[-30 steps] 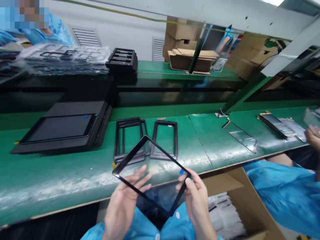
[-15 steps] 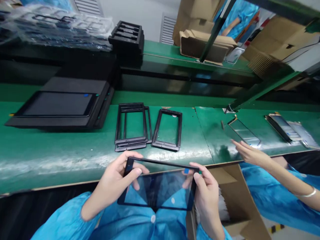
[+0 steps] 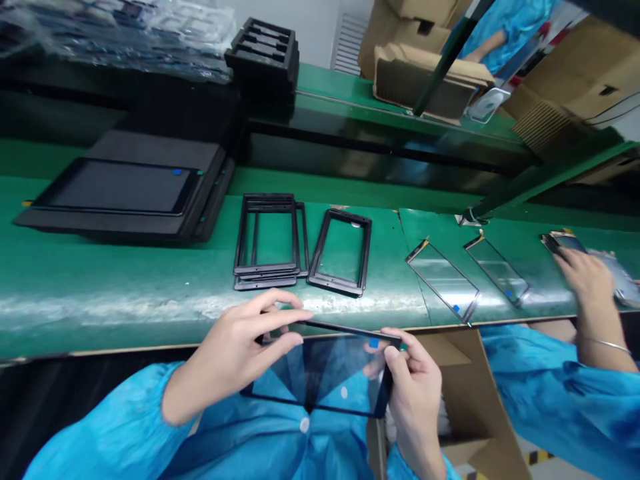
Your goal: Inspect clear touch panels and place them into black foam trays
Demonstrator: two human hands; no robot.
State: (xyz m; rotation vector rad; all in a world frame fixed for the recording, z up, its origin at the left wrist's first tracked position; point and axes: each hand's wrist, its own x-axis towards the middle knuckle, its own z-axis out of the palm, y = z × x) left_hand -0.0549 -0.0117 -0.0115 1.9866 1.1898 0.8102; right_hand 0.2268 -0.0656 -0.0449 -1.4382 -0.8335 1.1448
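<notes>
A see-through touch screen panel (image 3: 330, 377) with a black border and a small blue tab hangs tilted in front of my body. My right hand (image 3: 415, 380) grips its right end, thumb on the near face and fingers behind. My left hand (image 3: 240, 347) is closed over the upper left corner, index finger stretched along the top edge; that corner is hidden behind it. Just beyond the panel, black rectangular frames lie on the bench: a small stack (image 3: 265, 277) and a single frame (image 3: 340, 290).
Another dark screen (image 3: 120, 189) rests on black foam sheets (image 3: 200, 150) at left. Two clear touch panels (image 3: 445, 280) (image 3: 495, 263) lie on the green bench (image 3: 125, 300) at right. A co-worker's hand (image 3: 585, 273) reaches to screens there. An open cardboard box (image 3: 493, 400) stands below the edge.
My left hand has shifted from the panel's left end onto its upper edge. A second clear panel now lies at right, and the co-worker's hand has moved right to the stacked screens.
</notes>
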